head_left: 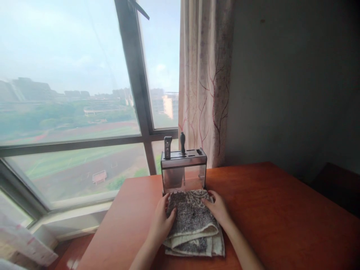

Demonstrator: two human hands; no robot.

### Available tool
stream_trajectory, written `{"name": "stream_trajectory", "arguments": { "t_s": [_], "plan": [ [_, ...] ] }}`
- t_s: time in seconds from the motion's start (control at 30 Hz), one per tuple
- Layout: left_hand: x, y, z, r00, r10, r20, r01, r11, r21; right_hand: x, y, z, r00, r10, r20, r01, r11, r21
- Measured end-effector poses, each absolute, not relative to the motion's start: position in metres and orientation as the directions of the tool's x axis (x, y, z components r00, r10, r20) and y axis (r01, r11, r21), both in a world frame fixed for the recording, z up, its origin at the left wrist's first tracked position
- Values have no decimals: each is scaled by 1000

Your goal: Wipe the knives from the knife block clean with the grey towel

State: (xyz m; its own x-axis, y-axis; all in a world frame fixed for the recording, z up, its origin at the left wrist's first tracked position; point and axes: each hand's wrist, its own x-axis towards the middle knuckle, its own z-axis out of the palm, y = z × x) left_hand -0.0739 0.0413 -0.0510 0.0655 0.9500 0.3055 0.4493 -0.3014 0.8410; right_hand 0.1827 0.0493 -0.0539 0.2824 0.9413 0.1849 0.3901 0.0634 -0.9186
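A folded grey towel with a pale border lies on the table in front of me, its near layers fanned out unevenly. My left hand grips its left side, thumb on top and fingertips at the far left corner. At the far right corner my right hand pinches the cloth between thumb and fingers. Just behind the towel stands a clear-sided knife block. A black-handled knife and a tool with a rounded dark handle stick up from its top.
The reddish-brown wooden table extends to both sides. Beyond its left edge is a large window with a dark frame. A patterned curtain hangs behind the knife block, beside a grey wall.
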Motion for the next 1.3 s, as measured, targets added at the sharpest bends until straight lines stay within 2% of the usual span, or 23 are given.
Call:
{"name": "stream_trajectory", "arguments": {
  "t_s": [0.3, 0.73, 1.1, 1.3],
  "plan": [
    [-71, 30, -47, 45, 910, 413, 527, -373, 764, 181, 47, -54, 251, 950, 186, 392, 76, -917],
    [-71, 29, -50, -2, 921, 388, 507, -334, 795, 174, 39, -49, 237, 944, 232, 344, 141, -928],
    [-68, 25, -40, 29, 903, 428, 549, -372, 748, 174, 39, -51, 212, 946, 247, 365, 158, -917],
    [-68, 25, -42, 2, 919, 395, 510, -341, 790, 174, 39, -51, 244, 938, 248, 370, 146, -918]
  ]
}}
